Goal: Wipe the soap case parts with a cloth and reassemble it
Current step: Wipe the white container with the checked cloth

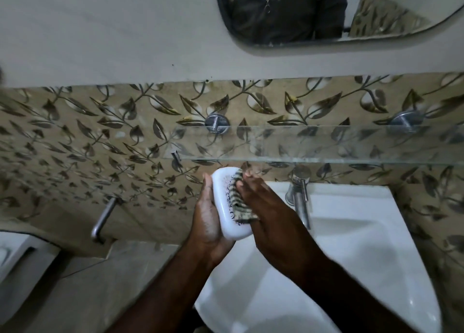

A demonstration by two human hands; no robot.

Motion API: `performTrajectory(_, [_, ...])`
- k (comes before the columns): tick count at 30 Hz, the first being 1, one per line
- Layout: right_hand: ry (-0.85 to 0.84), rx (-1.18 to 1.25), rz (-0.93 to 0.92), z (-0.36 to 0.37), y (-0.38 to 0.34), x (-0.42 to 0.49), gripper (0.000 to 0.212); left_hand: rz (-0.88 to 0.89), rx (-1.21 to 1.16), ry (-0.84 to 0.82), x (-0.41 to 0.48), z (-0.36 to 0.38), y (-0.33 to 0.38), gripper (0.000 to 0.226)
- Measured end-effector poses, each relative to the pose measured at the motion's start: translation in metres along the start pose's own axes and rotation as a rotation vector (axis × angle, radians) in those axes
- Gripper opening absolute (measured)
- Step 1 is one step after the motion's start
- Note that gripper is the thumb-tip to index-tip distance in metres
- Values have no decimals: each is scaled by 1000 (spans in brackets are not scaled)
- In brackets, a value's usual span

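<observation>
head view, field notes. left hand (209, 222) cupped under and around white soap case part (229, 204), palm up, fingers wrapped along its left edge, held tilted above left rim of sink (351, 207). right hand (263, 207) laid flat, fingers extended, pressing striped cloth (238, 199) against right side of case part. both forearms angled in from below. case part: smooth, glossy, rounded oblong plastic, faint speckled print. cloth: soft, crumpled, dark-and-pale stripes. sink: glazed white ceramic. metal tap (298, 197) just right of hands. glass shelf (313, 141) above, against leaf-patterned tiles (100, 136).
</observation>
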State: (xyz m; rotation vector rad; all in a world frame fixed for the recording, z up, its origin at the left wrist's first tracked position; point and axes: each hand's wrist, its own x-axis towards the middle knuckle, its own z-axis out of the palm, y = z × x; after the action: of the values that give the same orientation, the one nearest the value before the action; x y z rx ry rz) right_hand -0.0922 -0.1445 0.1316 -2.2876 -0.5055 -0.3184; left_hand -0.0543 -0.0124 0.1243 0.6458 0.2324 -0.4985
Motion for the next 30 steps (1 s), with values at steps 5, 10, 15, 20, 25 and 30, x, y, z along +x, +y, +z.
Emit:
performTrajectory(5, [-74, -98, -162, 12, -15, -14, 59, -67, 9, 48, 3, -12, -4, 70])
performTrajectory(10, [-43, 5, -4, 3, -1, 18, 66, 37, -37, 36, 5, 2, -17, 43])
performTrajectory(15, [-9, 40, 6, 12, 4, -20, 58, -14, -79, 77, 5, 1, -4, 71])
performTrajectory(20, [-142, -56, -178, 13, -4, -29, 53, -42, -79, 171, 6, -12, -4, 77])
performTrajectory(25, [-114, 5, -23, 5, 15, 0, 57, 17, -58, 131, 7, -1, 2, 69])
performTrajectory(30, [-120, -18, -149, 5, 4, -25, 54, 38, -76, 173, 10, -10, 10, 73])
